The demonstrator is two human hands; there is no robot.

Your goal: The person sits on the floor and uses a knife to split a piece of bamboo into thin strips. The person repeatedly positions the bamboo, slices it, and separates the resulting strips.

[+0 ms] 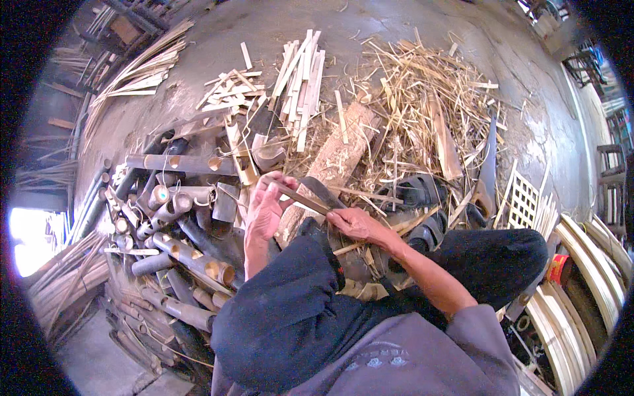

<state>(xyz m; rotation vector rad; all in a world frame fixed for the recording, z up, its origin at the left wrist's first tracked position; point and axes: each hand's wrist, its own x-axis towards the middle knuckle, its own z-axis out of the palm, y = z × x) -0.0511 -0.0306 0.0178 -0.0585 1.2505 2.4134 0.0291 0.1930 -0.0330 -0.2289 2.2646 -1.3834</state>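
Observation:
Between my hands, above my bent knee, a narrow brown bamboo strip [302, 198] slants down from left to right. My left hand [265, 208] has its fingertips closed on the strip's upper end. At the lower end, my right hand [356, 223] pinches it between thumb and fingers. A dark, slightly curved piece [323, 192] lies close along the strip's far side; whether it is a blade or bamboo, I cannot tell. Beyond them a rough wooden board [345, 142] lies on the floor, strewn with shavings.
Cut bamboo tubes [191, 257] are heaped at left. Pale bamboo slats [302, 86] lie ahead, beside a pile of shavings [422, 99]. To the right are a handsaw [487, 162], dark sandals [422, 191], a pale lattice [524, 201] and long bent strips [561, 330].

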